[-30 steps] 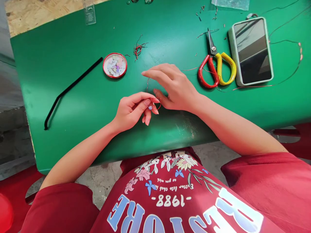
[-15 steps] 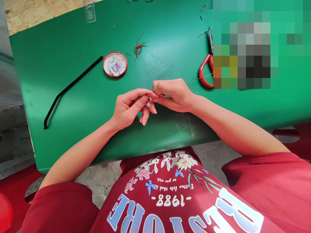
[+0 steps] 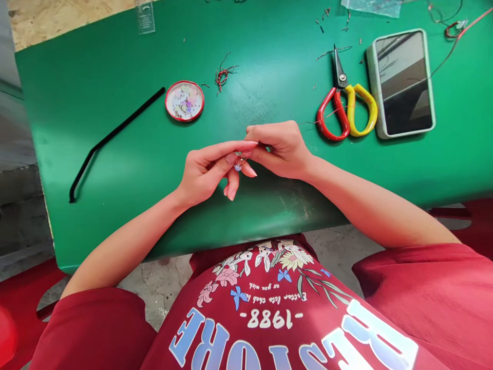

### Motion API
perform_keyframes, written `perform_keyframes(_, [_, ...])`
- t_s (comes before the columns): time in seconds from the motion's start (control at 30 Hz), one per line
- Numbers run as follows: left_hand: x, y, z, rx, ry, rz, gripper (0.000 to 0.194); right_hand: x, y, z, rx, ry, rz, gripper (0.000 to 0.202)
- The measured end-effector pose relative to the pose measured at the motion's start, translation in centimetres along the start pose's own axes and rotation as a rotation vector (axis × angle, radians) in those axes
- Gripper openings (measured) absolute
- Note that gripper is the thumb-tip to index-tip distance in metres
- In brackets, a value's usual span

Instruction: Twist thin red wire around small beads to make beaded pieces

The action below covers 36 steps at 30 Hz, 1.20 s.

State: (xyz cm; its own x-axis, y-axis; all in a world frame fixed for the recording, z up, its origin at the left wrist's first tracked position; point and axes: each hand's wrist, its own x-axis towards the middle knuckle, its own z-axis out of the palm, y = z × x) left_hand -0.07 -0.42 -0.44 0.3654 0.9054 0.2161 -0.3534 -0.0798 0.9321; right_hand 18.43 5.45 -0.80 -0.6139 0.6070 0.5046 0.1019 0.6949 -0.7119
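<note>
Above the front part of the green table my two hands meet. My left hand (image 3: 208,172) pinches a small beaded cord piece (image 3: 239,163) between thumb and index finger; a pale blue bead hangs on it, and the other fingers are spread below. Pressed against its fingertips is my right hand (image 3: 283,149), its fingers curled and pinching the reddish cord of the same piece. Part of the cord is hidden by the fingers. A thin thread runs from behind my right hand toward the scissors (image 3: 342,100).
A red-rimmed lid (image 3: 185,101) holds tiny beads. Beside it lie a bent black stick (image 3: 115,133) and a tangled red cord (image 3: 222,77). A phone (image 3: 404,85) rests right of the scissors. Cord scraps and clear plastic (image 3: 372,6) lie farther back on the table (image 3: 115,216).
My left index finger has stretched farther over the beaded piece, toward my right hand. The fingertips of both hands have shifted slightly. The phone and whole scissors, formerly masked by blur, now show.
</note>
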Motion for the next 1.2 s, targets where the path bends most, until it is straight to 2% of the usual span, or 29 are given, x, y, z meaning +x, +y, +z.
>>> perform_keyframes(0.13, [0.0, -0.2, -0.1, 0.085, -0.007, 0.052, 0.027, -0.1, 0.3, -0.1, -0.097, 0.021, 0.037, 0.04])
perform_keyframes(0.3, [0.0, -0.2, -0.3, 0.171, -0.032, 0.038, 0.028, -0.2, 0.2, -0.2, -0.217, 0.02, 0.099, 0.038])
perform_keyframes(0.47, [0.1, -0.2, -0.4, 0.173, -0.028, 0.058, 0.027, -0.3, -0.1, 0.0, -0.261, 0.014, 0.081, 0.023])
perform_keyframes(0.67, [0.1, -0.7, -0.5, 0.224, 0.042, 0.09, 0.018, 0.2, -1.1, -0.7, -0.145, -0.071, 0.099, 0.015])
perform_keyframes(0.87, [-0.1, -0.7, -0.2, 0.16, 0.042, 0.014, 0.005, 0.6, -3.2, -1.5, 0.222, -0.144, 0.307, 0.007])
perform_keyframes(1.07, [0.1, 0.3, 0.1, 0.161, 0.024, -0.058, 0.008, 0.7, -3.0, -2.6, 0.16, -0.222, 0.315, 0.019])
perform_keyframes(1.2, [0.2, 0.6, 0.2, 0.156, 0.021, -0.109, 0.011, 0.8, -2.5, -3.0, 0.122, -0.224, 0.271, 0.028])
